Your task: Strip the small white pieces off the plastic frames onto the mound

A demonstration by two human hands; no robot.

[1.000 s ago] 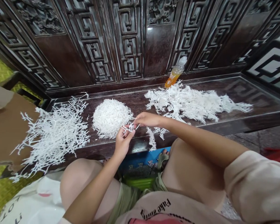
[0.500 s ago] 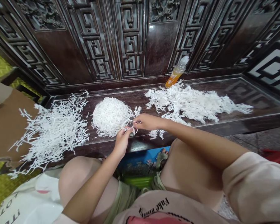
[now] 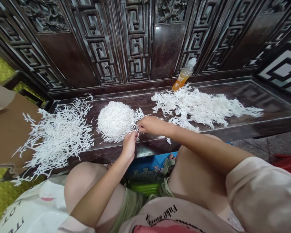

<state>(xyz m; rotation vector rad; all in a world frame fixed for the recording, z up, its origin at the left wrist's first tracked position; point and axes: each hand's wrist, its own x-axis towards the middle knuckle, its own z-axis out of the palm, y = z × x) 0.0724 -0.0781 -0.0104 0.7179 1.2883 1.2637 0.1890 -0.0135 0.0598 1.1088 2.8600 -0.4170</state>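
Observation:
My left hand (image 3: pixel 129 143) pinches part of a thin white branched plastic piece (image 3: pixel 134 127) at the right edge of a round heap of small white sticks (image 3: pixel 115 120). My right hand (image 3: pixel 150 125) is closed on the same piece from the right, its fingertips almost against the left ones. The fingers hide much of the piece. A tangle of bare white branched stems (image 3: pixel 60 137) lies to the left. On the right spreads a pile of white branched pieces with bushy tips (image 3: pixel 199 105).
All the piles lie on a dark wooden bench (image 3: pixel 242 124) with a carved lattice back (image 3: pixel 135 45). A bottle of orange liquid (image 3: pixel 184 75) stands behind the right pile. Cardboard (image 3: pixel 8 132) is at far left, above a white printed bag (image 3: pixel 36 207). My knees are below the bench edge.
My left hand has turned a little more upright and moved slightly right. The right fingers curl more tightly, and less of the white piece shows between the hands.

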